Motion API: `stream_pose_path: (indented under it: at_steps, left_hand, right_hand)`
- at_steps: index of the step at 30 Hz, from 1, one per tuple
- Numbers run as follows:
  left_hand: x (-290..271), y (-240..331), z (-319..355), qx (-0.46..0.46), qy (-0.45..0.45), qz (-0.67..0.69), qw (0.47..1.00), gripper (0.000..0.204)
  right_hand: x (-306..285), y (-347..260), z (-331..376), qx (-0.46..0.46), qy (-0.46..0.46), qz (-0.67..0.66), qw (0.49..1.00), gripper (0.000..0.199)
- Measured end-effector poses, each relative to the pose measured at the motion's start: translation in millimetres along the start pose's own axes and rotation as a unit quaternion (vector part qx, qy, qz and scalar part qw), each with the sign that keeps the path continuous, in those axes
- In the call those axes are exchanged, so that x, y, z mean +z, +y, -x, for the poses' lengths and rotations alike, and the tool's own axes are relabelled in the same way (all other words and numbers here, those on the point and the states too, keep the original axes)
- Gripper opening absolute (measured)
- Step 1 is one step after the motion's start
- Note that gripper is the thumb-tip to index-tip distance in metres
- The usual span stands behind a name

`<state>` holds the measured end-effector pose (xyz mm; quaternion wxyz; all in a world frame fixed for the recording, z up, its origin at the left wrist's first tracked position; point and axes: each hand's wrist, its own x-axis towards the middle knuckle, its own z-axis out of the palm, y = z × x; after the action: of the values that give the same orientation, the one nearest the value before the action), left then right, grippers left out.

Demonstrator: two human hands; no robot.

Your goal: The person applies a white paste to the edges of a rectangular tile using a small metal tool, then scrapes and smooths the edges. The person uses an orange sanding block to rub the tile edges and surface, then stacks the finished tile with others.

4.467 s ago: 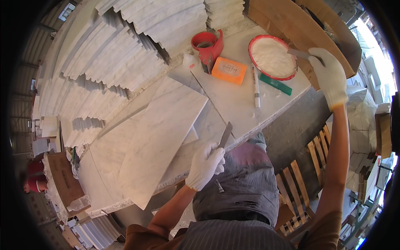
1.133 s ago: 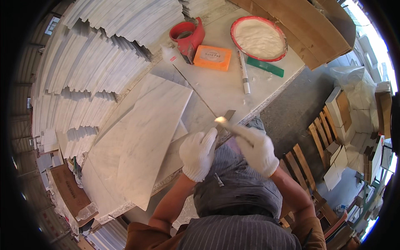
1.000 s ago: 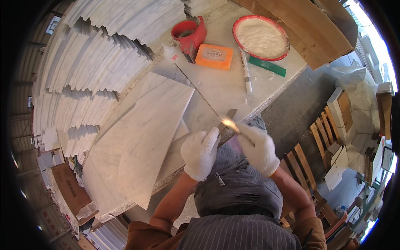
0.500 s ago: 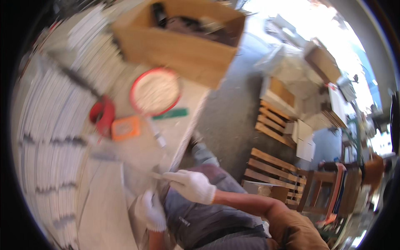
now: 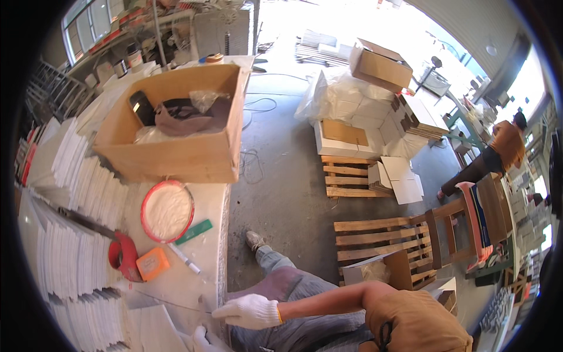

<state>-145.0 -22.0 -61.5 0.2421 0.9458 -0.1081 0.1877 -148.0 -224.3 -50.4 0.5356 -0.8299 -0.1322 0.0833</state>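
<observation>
My right hand (image 5: pixel 249 311) is at the bottom of the frame with its fingers pointing left, next to a grey blade (image 5: pixel 203 304) over the bench (image 5: pixel 211 205). I can't tell if it grips the blade. My left hand (image 5: pixel 206 341) is cut off by the bottom edge, so I can't tell if it is open or closed.

The blade is close to both gloves. If it slips, it could cut me, more so if I look up at the room. It could also scratch the slab (image 5: pixel 157 330). A bump could make the pen (image 5: pixel 185 259) roll off, or knock the bowl (image 5: pixel 167 240) of white paste.

The orange box (image 5: pixel 153 264) at lower left has a pale label, too small to read. I can't make out any brand.
</observation>
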Motion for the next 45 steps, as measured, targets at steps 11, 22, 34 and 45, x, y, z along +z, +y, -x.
stream_pose_path:
  at_steps: [11, 22, 34, 45]
  left_hand:
    - [4.4, 1.3, -14.6, 0.014, -0.015, 0.008, 1.000, 0.009]
    - [9.1, 7.6, -65.7, 0.018, -0.022, 0.101, 0.994, 0.009]
    - [-28.2, 39.4, -272.2, 0.027, -0.083, 0.002, 0.996, 0.019]
    - [37.6, 9.5, -299.3, 0.030, -0.178, -0.132, 0.975, 0.024]
  right_hand:
    - [-16.9, -18.2, -12.7, 0.190, 0.093, -0.553, 0.806, 0.058]
    - [-55.9, 0.5, 2.4, 0.188, 0.167, -0.579, 0.775, 0.060]
    - [-60.4, 15.5, 43.9, 0.288, 0.232, -0.529, 0.764, 0.063]
    - [-64.5, 11.9, 37.9, 0.295, 0.220, -0.449, 0.815, 0.053]
